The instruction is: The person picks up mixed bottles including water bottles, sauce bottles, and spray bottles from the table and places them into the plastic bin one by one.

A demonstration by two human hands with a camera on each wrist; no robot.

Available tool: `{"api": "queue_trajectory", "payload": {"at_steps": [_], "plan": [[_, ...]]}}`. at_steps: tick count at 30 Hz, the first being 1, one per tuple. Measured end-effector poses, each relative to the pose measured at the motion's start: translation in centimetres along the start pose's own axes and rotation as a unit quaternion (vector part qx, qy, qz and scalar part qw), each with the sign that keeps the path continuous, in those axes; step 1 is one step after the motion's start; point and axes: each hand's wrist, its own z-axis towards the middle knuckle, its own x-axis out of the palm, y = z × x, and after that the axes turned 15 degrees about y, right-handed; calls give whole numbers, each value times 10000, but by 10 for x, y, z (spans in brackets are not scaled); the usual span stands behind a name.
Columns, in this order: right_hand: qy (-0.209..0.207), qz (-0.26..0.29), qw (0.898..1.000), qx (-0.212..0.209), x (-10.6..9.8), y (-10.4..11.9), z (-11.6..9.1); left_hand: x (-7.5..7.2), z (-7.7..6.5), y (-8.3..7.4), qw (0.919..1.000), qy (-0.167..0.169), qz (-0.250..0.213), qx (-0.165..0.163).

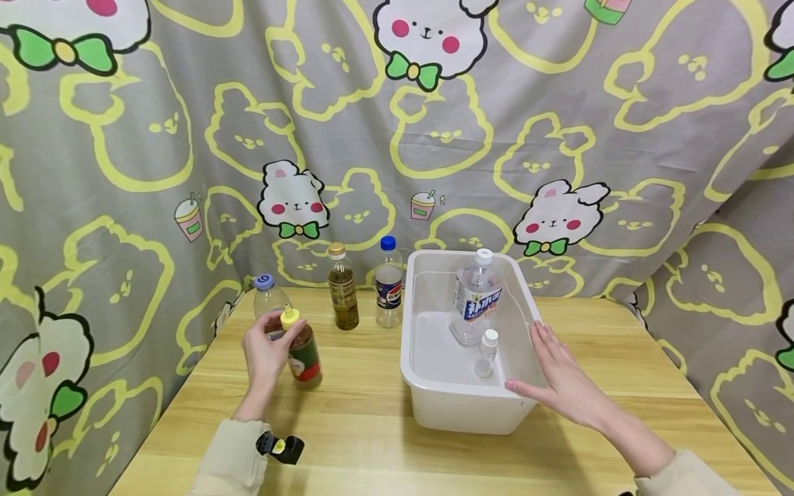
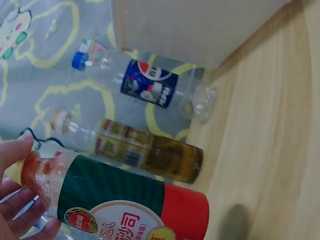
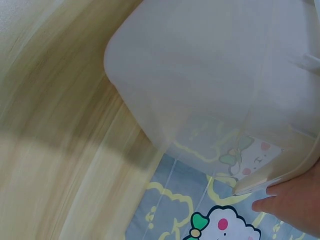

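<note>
Head view: left hand [image 1: 265, 350] pinches the ketchup bottle [image 1: 304, 358], likely the lifting step, right hand [image 1: 563, 380] spread against the plastic tub [image 1: 462, 410]; carrying calls for a firm grip.

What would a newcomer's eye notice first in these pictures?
Probably the curtain with cartoon bunnies, filling the background. Next, perhaps, the white tub near the table's middle, with two bottles inside and the right hand at its rim. Left of it, the left hand holds a sauce bottle by its yellow top.

Pale cream sleeves [image 1: 232, 456], black left-wrist device [image 1: 291, 451], small yellow marking [image 1: 280, 447] on it
</note>
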Motion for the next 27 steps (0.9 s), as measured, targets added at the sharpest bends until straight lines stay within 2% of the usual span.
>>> {"api": "queue_trajectory", "payload": {"at_steps": [7,22,27], "plan": [[18,13,10000,14,0,-1,0,-4,-2,-21,9992,187,270,229],[55,57,10000,47,0,0,0,-6,-9,-64,9956,539,178,744],[27,46,10000,32,0,0,0,-6,-11,-77,9928,621,165,1008]]}}
